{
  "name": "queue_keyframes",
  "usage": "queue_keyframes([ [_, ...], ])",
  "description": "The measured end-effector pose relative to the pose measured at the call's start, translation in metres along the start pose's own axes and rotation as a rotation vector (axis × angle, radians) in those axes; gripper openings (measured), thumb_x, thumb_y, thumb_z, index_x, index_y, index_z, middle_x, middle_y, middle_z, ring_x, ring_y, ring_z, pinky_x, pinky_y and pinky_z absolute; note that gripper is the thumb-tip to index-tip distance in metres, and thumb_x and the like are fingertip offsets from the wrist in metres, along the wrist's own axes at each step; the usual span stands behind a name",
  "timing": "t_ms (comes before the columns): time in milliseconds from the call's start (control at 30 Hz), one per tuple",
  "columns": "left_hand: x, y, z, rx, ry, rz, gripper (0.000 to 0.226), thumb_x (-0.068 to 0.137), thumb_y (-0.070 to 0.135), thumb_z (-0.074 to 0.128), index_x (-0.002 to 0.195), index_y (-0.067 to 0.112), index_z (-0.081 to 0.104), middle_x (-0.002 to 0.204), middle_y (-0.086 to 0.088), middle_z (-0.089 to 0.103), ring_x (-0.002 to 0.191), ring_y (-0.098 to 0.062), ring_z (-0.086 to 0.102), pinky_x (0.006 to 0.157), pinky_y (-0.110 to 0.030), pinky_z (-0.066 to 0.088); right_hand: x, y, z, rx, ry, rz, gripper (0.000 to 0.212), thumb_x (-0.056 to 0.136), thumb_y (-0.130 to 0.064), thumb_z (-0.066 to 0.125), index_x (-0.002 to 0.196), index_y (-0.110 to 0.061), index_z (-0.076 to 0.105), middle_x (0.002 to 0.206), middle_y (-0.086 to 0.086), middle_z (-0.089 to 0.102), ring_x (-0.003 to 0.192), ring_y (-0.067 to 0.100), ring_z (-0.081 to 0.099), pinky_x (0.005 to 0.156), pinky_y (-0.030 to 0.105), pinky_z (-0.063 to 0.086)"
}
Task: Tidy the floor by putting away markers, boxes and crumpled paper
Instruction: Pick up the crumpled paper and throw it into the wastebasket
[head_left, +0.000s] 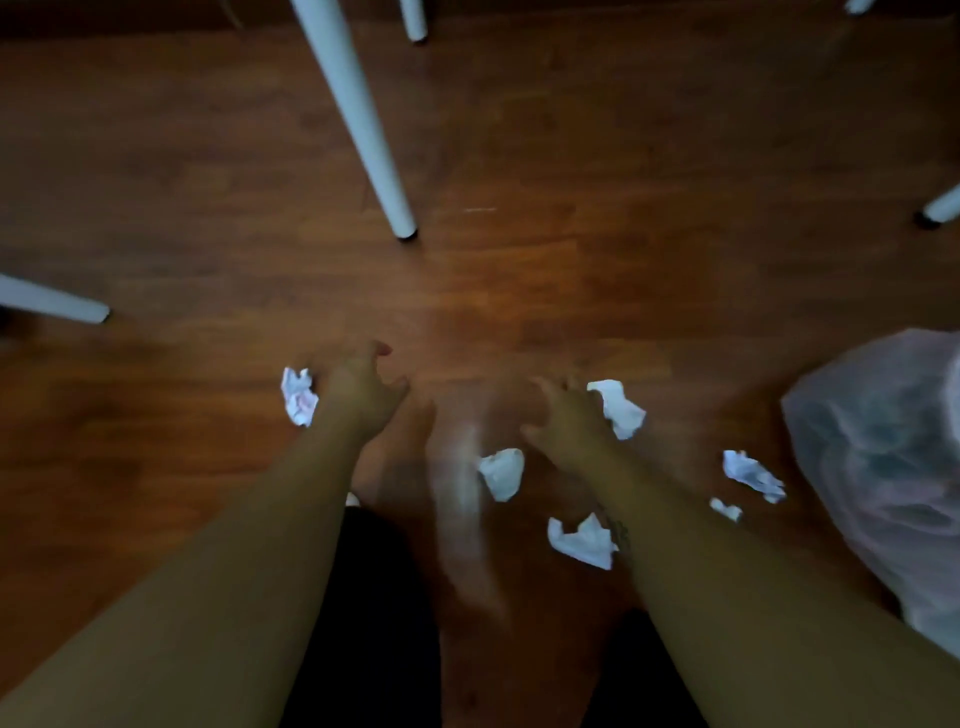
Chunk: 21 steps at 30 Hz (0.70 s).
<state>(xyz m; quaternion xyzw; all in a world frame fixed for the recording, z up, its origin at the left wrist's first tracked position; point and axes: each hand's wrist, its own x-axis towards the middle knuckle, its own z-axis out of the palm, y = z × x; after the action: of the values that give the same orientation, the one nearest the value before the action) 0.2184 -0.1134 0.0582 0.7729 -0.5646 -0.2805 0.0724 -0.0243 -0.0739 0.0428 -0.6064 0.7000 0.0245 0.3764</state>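
Several crumpled white paper balls lie on the brown wooden floor (571, 270). One paper ball (299, 396) sits just left of my left hand (363, 387), whose fingers are spread and hold nothing. Another paper ball (619, 408) lies right beside my right hand (563, 410), which is also spread and empty. A third paper ball (501, 473) lies between my forearms, and a fourth (582, 540) by my right forearm. Two more scraps (753, 474) (726, 509) lie further right. The picture is dim and blurred.
A translucent plastic bag (883, 457) sits at the right edge. White furniture legs stand on the floor: one (363, 130) ahead at centre, one (52, 300) at the left, one (943, 205) at the right. My dark-clothed legs fill the bottom of the view.
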Motion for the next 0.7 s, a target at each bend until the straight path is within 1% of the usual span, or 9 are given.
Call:
queue_keyframes([
  [67,0.007,-0.046,0.001,0.025,-0.005,-0.055,0.065,0.071,0.048,0.064,0.122,0.007,0.058,0.119,-0.021,0.063,0.129,-0.036,0.042,0.114,-0.037,0.022,0.006,-0.016,0.031,0.036,-0.068,0.014,0.066,0.086,-0.03,0.065,0.146,-0.03,0.038,0.152,0.009,0.029,0.137,0.035,0.036,0.109,0.042,0.037],
  [100,0.011,-0.065,0.004,0.014,-0.029,-0.074,0.067,0.07,0.045,0.064,0.121,0.002,0.057,0.125,-0.026,0.058,0.137,-0.038,0.032,0.115,-0.044,0.025,0.01,-0.02,0.046,0.054,-0.087,0.036,0.065,0.087,-0.028,0.065,0.146,-0.028,0.039,0.152,0.01,0.028,0.136,0.035,0.036,0.107,0.042,0.038],
  [167,0.014,-0.095,0.008,-0.003,-0.057,-0.128,0.054,0.078,0.026,0.067,0.125,0.0,0.054,0.148,-0.024,0.041,0.147,-0.033,0.019,0.115,-0.043,0.029,0.019,-0.025,0.072,0.043,-0.122,0.109,0.066,0.087,-0.026,0.067,0.147,-0.027,0.038,0.156,0.013,0.022,0.138,0.036,0.034,0.109,0.041,0.037],
  [233,0.018,-0.117,0.011,0.006,-0.032,-0.179,0.057,0.082,0.02,0.065,0.136,0.009,0.049,0.148,-0.021,0.039,0.138,-0.037,0.036,0.11,-0.042,0.035,0.029,-0.028,0.1,0.042,-0.176,0.181,0.069,0.088,-0.026,0.067,0.149,-0.026,0.035,0.158,0.016,0.017,0.142,0.037,0.027,0.113,0.044,0.032],
  [300,0.02,-0.131,0.017,0.006,-0.021,-0.207,0.058,0.082,0.023,0.064,0.138,0.019,0.047,0.135,-0.021,0.047,0.122,-0.042,0.047,0.103,-0.043,0.038,0.037,-0.027,0.114,0.101,-0.209,0.273,0.066,0.088,-0.031,0.067,0.147,-0.023,0.037,0.154,0.017,0.026,0.136,0.038,0.038,0.108,0.048,0.04],
  [367,0.027,-0.142,0.022,0.04,-0.042,-0.217,0.054,0.084,0.026,0.062,0.136,0.025,0.045,0.135,-0.018,0.044,0.121,-0.042,0.044,0.101,-0.043,0.035,0.046,-0.02,0.13,0.135,-0.179,0.351,0.055,0.085,-0.045,0.066,0.133,-0.025,0.049,0.141,0.017,0.047,0.121,0.037,0.053,0.099,0.048,0.048],
  [467,0.037,-0.153,0.029,0.092,-0.053,-0.171,0.072,0.084,0.029,0.065,0.147,0.035,0.03,0.153,-0.014,0.026,0.131,-0.041,0.035,0.103,-0.046,0.034,0.061,0.004,0.155,0.159,-0.191,0.398,0.044,0.075,-0.055,0.063,0.109,-0.028,0.057,0.121,0.015,0.061,0.099,0.032,0.064,0.089,0.042,0.054],
  [600,0.056,-0.162,0.035,0.106,-0.076,-0.168,0.071,0.085,0.029,0.071,0.146,0.035,0.035,0.162,-0.011,0.007,0.137,-0.042,0.028,0.107,-0.047,0.032,0.056,-0.005,0.145,0.187,-0.189,0.397,0.049,0.079,-0.042,0.07,0.121,-0.02,0.056,0.121,0.014,0.059,0.094,0.032,0.065,0.078,0.037,0.056],
  [700,0.067,-0.165,0.036,0.139,-0.081,-0.158,0.064,0.084,0.025,0.071,0.141,0.027,0.044,0.16,-0.014,0.01,0.135,-0.043,0.033,0.109,-0.043,0.03,0.056,-0.009,0.139,0.223,-0.163,0.428,0.026,0.088,-0.037,0.064,0.1,-0.015,0.056,0.097,0.014,0.065,0.089,0.034,0.065,0.073,0.038,0.055],
])
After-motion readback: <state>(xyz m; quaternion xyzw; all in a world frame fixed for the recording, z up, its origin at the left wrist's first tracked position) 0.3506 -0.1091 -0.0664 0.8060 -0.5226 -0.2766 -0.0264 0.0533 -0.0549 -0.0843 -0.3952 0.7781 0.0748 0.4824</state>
